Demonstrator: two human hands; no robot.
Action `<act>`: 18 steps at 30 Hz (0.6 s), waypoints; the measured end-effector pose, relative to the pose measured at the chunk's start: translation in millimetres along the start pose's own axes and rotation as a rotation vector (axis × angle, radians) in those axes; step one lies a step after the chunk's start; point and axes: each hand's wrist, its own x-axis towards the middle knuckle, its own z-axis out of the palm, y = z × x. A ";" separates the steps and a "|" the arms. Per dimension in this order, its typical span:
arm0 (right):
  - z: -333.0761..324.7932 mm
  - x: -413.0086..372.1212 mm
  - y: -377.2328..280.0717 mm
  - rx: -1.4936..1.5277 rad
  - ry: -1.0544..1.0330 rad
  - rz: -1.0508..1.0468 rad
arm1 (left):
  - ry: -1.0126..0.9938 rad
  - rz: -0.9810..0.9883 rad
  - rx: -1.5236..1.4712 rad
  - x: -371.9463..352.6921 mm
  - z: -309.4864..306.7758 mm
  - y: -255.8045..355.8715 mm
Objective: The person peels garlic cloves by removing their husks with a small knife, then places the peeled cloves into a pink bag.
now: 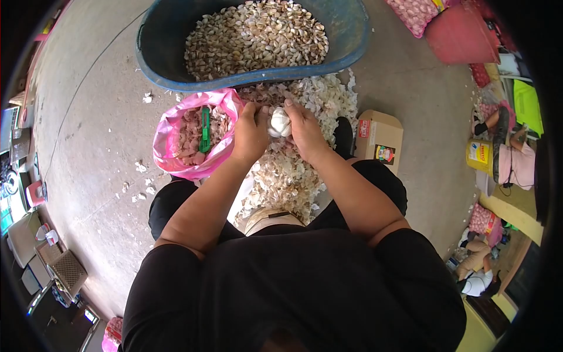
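Note:
A white garlic bulb [280,122] is held between my two hands, in front of my knees. My left hand [251,134] grips it from the left with curled fingers. On its other side, my right hand [305,130] has the thumb and fingers closed around the bulb. Beneath both hands lies a heap of papery garlic skins [287,182]. Just left of my left hand stands an open pink plastic bag [166,144] with pinkish skins inside. A long green plastic object [205,130] lies on top of those skins.
A large blue tub [246,80] of loose garlic cloves [258,38] stands ahead. Right of my knee sits a cardboard box [378,136]. Farther right are a red tub [463,36], a yellow bucket [480,154] and two seated people. Plastic crates [65,273] stand at left.

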 end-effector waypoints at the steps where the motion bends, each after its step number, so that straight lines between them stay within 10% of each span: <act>1: -3.2 4.5 5.9 -0.154 0.042 -0.096 | -0.006 0.000 0.014 -1.6 -0.7 3.4; 6: -1.5 5.8 22.7 -0.452 0.142 -0.387 | -0.101 -0.061 -0.125 -18.3 11.0 8.1; 10: -2.4 6.9 6.2 -0.063 0.056 0.012 | 0.011 -0.048 -0.430 -14.8 8.5 11.5; 13: -14.8 16.3 6.0 -0.564 0.128 -0.045 | 0.047 -0.082 -0.365 -10.4 4.7 4.6; 18: 6.0 -3.2 18.5 -0.541 -0.005 -0.488 | -0.005 -0.145 -0.235 -8.6 -0.6 5.4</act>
